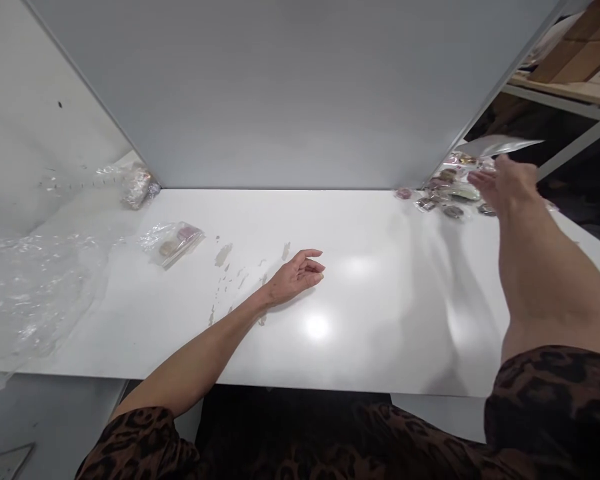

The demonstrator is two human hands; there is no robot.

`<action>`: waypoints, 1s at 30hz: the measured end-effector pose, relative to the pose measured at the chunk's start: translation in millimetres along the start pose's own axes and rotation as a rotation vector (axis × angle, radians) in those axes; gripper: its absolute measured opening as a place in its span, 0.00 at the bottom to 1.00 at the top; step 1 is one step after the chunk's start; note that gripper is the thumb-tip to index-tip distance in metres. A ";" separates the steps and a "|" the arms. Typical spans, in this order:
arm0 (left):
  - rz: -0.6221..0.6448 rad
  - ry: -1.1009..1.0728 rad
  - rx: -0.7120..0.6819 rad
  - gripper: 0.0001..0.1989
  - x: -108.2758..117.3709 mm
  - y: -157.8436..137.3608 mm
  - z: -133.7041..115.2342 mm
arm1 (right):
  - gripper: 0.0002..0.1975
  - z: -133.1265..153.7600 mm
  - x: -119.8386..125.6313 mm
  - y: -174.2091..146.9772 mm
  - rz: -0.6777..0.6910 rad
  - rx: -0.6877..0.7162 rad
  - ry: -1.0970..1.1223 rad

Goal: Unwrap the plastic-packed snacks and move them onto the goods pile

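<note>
My left hand (296, 277) rests on the white table with its fingers loosely curled and apart, holding nothing. Out at the far right, my right hand (510, 180) is at a clear plastic bag (500, 145), which sticks out by the thumb and seems pinched there; the exact grip is partly hidden. Just below and left of that hand lies a pile of small clear packets (453, 190) with coloured pieces inside. A zip bag (175, 241) holding a pink piece and a tan piece lies flat on the table's left side.
A grey panel (290, 93) stands along the table's back. Crumpled clear plastic (35, 300) covers the left end, with another bundled bag (137, 185) in the back-left corner. Grey worn patches (224, 255) mark the white tabletop (370, 320). Cardboard boxes (575, 60) sit on a shelf at upper right.
</note>
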State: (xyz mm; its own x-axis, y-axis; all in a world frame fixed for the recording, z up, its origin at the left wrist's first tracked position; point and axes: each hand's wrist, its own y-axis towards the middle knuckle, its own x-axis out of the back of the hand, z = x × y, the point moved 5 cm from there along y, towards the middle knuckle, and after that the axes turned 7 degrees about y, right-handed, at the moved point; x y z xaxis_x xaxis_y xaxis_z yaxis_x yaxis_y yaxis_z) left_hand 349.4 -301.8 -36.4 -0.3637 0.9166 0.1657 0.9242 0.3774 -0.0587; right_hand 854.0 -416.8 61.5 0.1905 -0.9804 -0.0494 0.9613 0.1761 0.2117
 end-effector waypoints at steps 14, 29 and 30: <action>-0.213 0.290 -0.236 0.20 5.0 7.5 0.3 | 0.12 -28.3 -35.6 -280.6 0.679 -0.384 0.108; -0.971 1.055 0.497 0.36 188.9 -137.7 -4.7 | 0.18 -15.2 -124.9 -414.2 1.010 -0.407 0.225; -0.918 1.054 0.557 0.35 199.0 -144.0 3.3 | 0.18 -19.2 -124.6 -414.1 0.989 -0.419 0.226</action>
State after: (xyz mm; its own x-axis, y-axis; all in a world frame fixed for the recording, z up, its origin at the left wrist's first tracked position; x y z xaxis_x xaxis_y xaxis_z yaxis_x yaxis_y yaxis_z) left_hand 143.5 -173.3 1.9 -0.3033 -0.0800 0.9495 0.1789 0.9740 0.1392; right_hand 436.0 -365.8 -38.7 0.9056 -0.3578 -0.2276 0.3464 0.9338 -0.0897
